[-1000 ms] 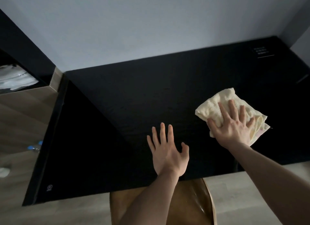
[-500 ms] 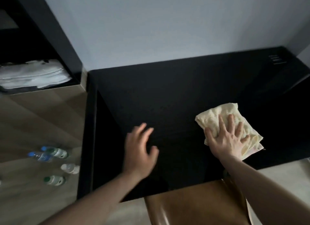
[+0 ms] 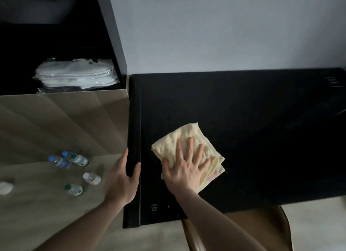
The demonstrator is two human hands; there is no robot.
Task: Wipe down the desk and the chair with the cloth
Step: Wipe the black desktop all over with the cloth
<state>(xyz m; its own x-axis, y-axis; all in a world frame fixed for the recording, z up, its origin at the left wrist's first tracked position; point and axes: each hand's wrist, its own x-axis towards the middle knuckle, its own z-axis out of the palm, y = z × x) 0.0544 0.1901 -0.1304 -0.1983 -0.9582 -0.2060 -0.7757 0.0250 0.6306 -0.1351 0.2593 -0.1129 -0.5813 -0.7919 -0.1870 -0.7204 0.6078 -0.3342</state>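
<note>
A pale yellow folded cloth (image 3: 192,140) lies on the black desk (image 3: 252,129), near its left end. My right hand (image 3: 184,169) presses flat on the cloth with fingers spread and straight. My left hand (image 3: 121,181) grips the desk's left edge, thumb on top and fingers wrapped round the side. The brown chair (image 3: 243,230) shows below the desk's front edge at the bottom right, partly hidden by my right forearm.
Several water bottles (image 3: 74,168) stand on the wooden floor left of the desk. A dark shelf unit (image 3: 112,44) at the upper left holds white folded items in plastic (image 3: 74,75). A white wall runs behind the desk.
My right hand slid the cloth left across the desk towards its left end. My left hand left the desk top and took hold of the left edge. My view shifted left.
</note>
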